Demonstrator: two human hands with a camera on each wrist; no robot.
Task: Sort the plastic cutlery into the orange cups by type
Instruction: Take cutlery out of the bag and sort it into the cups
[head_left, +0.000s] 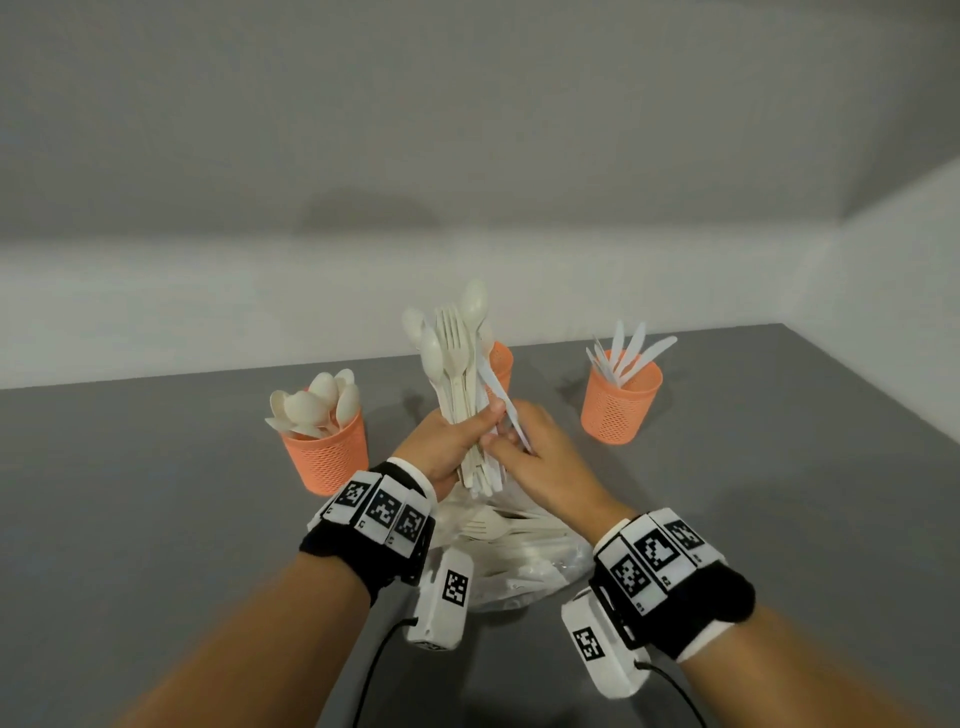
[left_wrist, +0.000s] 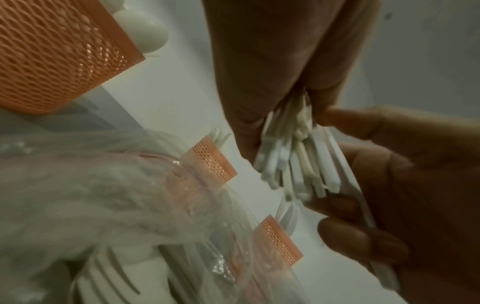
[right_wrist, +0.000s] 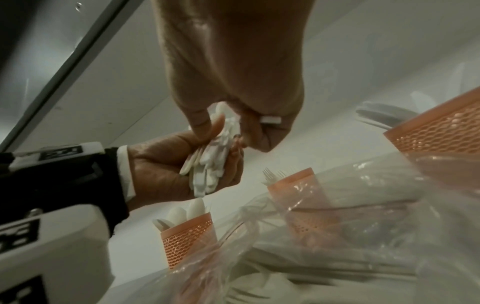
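Grey counter (head_left: 156, 493), head view, left to right. Left orange mesh plastic cup (head_left: 327, 457) stands upright, filled with cream plastic spoons (head_left: 317, 405), bowls up.

Left hand (head_left: 447, 447), raised above the counter's middle, fingers curled round a mixed bundle of cream plastic cutlery (head_left: 457, 374): spoons and a fork visible, heads up, handle ends poking out below the fist.

Directly below the hands lies a crumpled clear plastic bag (head_left: 519, 566) with more cutlery inside; fork tines show through the film.

Middle orange mesh cup (head_left: 501, 364) sits behind the bundle, mostly hidden in the head view; the right wrist view shows fork tines above its rim.

Right hand (head_left: 540, 457), touching the left, pinches the handle of one white plastic knife (head_left: 498, 400), which leans against the bundle, blade up.

Right orange mesh cup (head_left: 621, 400) stands well apart to the right, holding white plastic knives (head_left: 631, 348), fanned out, blades up.
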